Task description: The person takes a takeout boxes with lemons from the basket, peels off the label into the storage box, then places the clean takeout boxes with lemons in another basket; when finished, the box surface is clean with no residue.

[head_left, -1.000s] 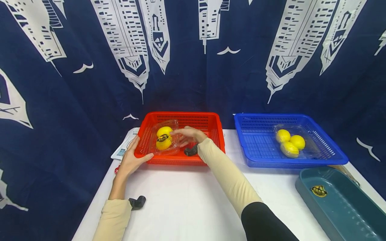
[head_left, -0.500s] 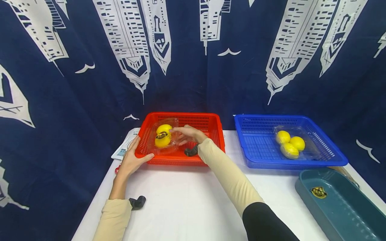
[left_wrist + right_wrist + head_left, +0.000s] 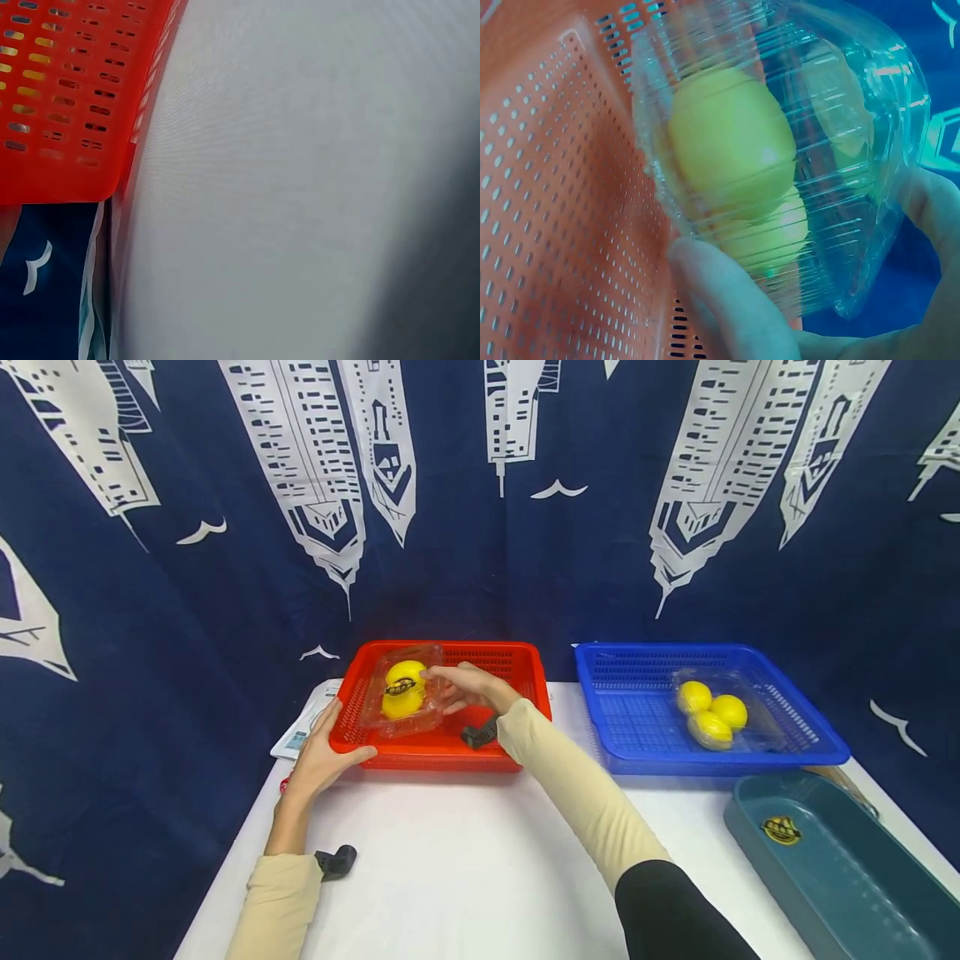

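My right hand (image 3: 474, 683) grips the right side of a clear plastic clamshell box (image 3: 381, 710) inside the red basket (image 3: 442, 758). Yellow lemons (image 3: 731, 142) show through the lid, which bears a black and gold label (image 3: 400, 687) in the head view. In the right wrist view the thumb presses one side of the box while the fingers lie on the other; it is held tilted above the basket's floor. My left hand (image 3: 318, 766) rests at the basket's front left corner, its fingers spread along the left side and its thumb at the front rim.
To the right stands a blue basket (image 3: 626, 752) holding another clear box with several lemons (image 3: 710, 731). A teal tray (image 3: 757, 860) with a black and gold label (image 3: 782, 830) sits in front of it. A white packet (image 3: 303, 735) lies left of the red basket.
The clamshell box has risen a little and tilted in my right hand. My left hand stays at the red basket's corner. The head view has shifted slightly.
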Action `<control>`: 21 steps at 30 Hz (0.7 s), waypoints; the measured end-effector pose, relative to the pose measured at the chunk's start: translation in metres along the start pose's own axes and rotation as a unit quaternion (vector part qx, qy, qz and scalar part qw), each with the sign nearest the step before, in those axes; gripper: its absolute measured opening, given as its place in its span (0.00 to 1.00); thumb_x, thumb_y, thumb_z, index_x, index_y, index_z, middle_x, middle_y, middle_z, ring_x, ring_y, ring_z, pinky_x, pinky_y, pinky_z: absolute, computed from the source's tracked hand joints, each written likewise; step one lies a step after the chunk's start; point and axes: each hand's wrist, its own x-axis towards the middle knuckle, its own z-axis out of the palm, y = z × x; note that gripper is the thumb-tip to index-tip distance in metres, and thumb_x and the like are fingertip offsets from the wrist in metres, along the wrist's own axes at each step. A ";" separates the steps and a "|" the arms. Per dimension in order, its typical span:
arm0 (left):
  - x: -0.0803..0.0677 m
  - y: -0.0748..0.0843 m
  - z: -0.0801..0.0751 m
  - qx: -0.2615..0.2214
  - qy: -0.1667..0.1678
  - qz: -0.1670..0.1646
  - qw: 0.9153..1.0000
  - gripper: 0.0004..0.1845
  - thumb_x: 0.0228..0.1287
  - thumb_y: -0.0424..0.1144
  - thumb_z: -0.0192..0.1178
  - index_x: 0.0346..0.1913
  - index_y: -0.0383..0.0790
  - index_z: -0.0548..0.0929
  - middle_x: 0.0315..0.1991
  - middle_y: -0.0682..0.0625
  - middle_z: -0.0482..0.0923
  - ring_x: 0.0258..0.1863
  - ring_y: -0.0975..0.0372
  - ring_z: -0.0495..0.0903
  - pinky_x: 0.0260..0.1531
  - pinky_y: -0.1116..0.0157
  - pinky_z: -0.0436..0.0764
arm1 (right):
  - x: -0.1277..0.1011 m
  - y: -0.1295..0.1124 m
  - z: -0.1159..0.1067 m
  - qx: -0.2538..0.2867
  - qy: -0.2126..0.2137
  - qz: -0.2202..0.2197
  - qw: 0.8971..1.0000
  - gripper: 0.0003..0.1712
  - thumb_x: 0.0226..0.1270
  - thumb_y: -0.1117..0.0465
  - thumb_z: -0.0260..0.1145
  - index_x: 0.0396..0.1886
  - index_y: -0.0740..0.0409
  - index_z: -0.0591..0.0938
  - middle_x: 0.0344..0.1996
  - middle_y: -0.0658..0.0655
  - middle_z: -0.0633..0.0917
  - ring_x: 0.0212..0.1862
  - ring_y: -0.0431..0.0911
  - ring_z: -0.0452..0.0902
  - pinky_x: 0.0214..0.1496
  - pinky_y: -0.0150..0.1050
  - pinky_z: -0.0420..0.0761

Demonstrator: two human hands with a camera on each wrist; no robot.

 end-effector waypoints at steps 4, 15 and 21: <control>0.000 0.000 -0.001 0.001 -0.004 0.009 1.000 0.61 0.47 0.55 0.73 0.78 0.42 0.47 0.79 0.44 0.46 0.76 0.44 0.51 0.69 0.37 0.60 | -0.007 -0.002 -0.001 -0.001 0.010 -0.001 1.000 0.39 0.62 0.43 0.66 0.67 0.59 0.69 0.52 0.65 0.76 0.37 0.48 0.83 0.48 0.44 0.87; -0.001 0.005 0.002 0.023 0.012 0.008 1.000 0.59 0.48 0.52 0.73 0.78 0.39 0.49 0.79 0.43 0.46 0.76 0.43 0.51 0.71 0.37 0.57 | -0.044 -0.009 -0.011 0.020 0.046 -0.030 0.998 0.21 0.62 0.44 0.66 0.34 0.56 0.73 0.34 0.58 0.75 0.33 0.48 0.80 0.50 0.47 0.86; -0.002 0.005 0.002 0.019 0.013 0.012 1.000 0.59 0.48 0.54 0.72 0.78 0.39 0.49 0.79 0.43 0.46 0.75 0.43 0.52 0.70 0.37 0.58 | -0.068 -0.010 -0.025 0.014 0.063 -0.031 0.997 0.25 0.61 0.42 0.65 0.43 0.58 0.73 0.37 0.57 0.73 0.36 0.48 0.81 0.48 0.44 0.87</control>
